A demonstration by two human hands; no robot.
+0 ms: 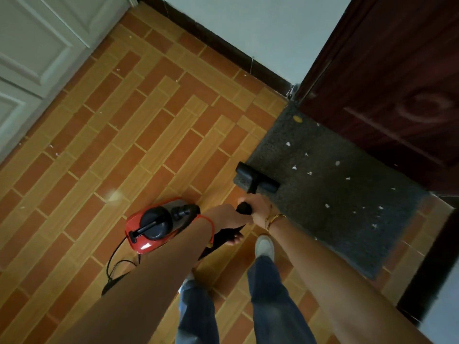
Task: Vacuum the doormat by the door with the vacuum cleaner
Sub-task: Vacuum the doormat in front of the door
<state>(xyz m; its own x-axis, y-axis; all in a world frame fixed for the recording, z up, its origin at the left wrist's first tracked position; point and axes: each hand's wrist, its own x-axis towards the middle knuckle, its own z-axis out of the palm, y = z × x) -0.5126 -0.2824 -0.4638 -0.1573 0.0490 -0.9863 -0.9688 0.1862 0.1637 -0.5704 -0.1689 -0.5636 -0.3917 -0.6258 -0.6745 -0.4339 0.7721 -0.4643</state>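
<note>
A dark grey doormat (332, 192) lies before a dark red door (387, 90), dotted with several white scraps and one yellow bit. The black vacuum floor head (257, 178) rests on the mat's near left corner. My right hand (258, 206) grips the top of the black wand (244, 208). My left hand (227, 219) grips the wand just below it, a red string round the wrist. The red and black vacuum canister (154, 225) stands on the tiles left of my hands, its hose end plugged in at its front.
Orange and tan floor tiles (139, 135) spread to the left, with small white scraps. A white panelled door (37, 53) is at far left. A black power cord (116, 264) loops behind the canister. My white shoe (264, 245) stands near the mat's edge.
</note>
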